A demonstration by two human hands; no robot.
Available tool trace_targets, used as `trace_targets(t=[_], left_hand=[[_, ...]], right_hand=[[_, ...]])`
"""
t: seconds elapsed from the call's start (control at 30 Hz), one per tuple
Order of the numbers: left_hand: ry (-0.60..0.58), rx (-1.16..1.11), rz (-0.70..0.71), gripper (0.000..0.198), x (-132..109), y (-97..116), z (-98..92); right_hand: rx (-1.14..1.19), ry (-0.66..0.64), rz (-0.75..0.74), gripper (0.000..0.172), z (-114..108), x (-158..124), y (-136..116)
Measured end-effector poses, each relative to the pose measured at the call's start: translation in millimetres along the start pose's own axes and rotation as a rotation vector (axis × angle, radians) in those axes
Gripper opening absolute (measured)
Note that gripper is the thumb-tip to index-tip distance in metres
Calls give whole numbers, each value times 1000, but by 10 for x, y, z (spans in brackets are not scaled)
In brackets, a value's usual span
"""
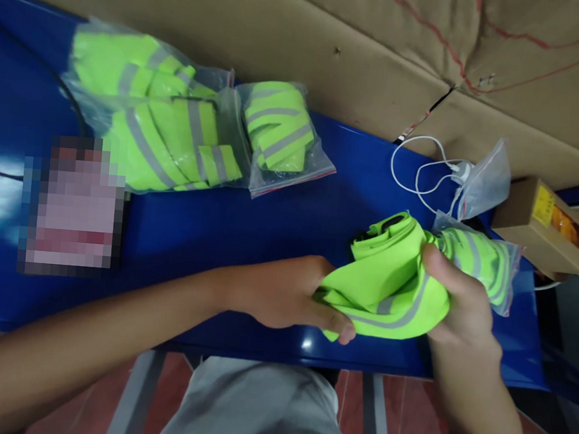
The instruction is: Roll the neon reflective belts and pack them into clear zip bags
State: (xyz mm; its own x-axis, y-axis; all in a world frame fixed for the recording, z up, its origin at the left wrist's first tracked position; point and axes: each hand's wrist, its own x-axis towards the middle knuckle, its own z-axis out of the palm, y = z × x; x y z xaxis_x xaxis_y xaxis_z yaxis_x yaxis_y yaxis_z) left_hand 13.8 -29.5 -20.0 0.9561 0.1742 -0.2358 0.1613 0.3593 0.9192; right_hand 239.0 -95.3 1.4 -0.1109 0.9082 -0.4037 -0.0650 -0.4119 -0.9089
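Left hand (290,297): is pinching a reflective garment (390,272) by its left end, thumb against fingers.
Right hand (466,304): is grasping its other side, thumb on top, seemingly keeping the folds together.
Garment's place: is spanning both hands over the blue table (268,229).
Zip bags (295,179): are enclosing similar garments (163,137), probably keeping them compact.

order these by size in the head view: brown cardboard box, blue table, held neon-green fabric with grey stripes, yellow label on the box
1. Blue table
2. Held neon-green fabric
3. Brown cardboard box
4. Yellow label
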Motion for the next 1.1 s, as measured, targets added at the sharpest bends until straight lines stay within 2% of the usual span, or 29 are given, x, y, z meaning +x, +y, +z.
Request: trace_targets(t=[0.1, 0.17, 0.23, 0.3, 0.37, 0.43, 0.47, 0.6, 0.7, 0.73, 0.83, 1.0, 1.1], left_hand=[[29, 146, 148, 14, 5, -41, 5], [29, 235, 214, 16, 17, -88, 3], [37, 306, 274, 19, 29, -126, 8], [52, 346, 285, 19, 38, -140, 22], [82, 364, 262, 18, 47, -129, 38], [118, 345, 219, 17, 57, -110, 44], [138, 319, 212, 17, 63, -101, 42], [210, 257, 234, 12, 70, -89, 6], [181, 259, 246, 16, 59, -99, -21], [145, 240, 231, 14, 55, -99, -28], [105, 186, 193, 19, 46, -69, -45], [267, 318, 62, 31, 22, 45, -54], [397, 449, 34, 44, 15, 57, -35]], right_hand=[[73, -178, 132, 56, 7, 45, 5], [80, -208, 166, 56, 68, 73, 20], [48, -110, 92, 50, 133, 97, 48], [-33, 80, -107, 45, 174, 114, 81], [-171, 205, -267, 35, 180, 126, 109], [-342, 215, -336, 20, 161, 131, 123], [-418, 189, -349, 21, 149, 131, 125], [-608, -6, -422, 51, 144, 104, 125], [-706, 5, -411, 81, 198, 73, 131], [-712, 41, -404, 80, 219, 65, 134], [-663, 111, -389, 56, 259, 59, 140], [-618, 267, -411, 35, 235, 52, 137], [-617, 288, -492, 32, 201, 18, 151]])
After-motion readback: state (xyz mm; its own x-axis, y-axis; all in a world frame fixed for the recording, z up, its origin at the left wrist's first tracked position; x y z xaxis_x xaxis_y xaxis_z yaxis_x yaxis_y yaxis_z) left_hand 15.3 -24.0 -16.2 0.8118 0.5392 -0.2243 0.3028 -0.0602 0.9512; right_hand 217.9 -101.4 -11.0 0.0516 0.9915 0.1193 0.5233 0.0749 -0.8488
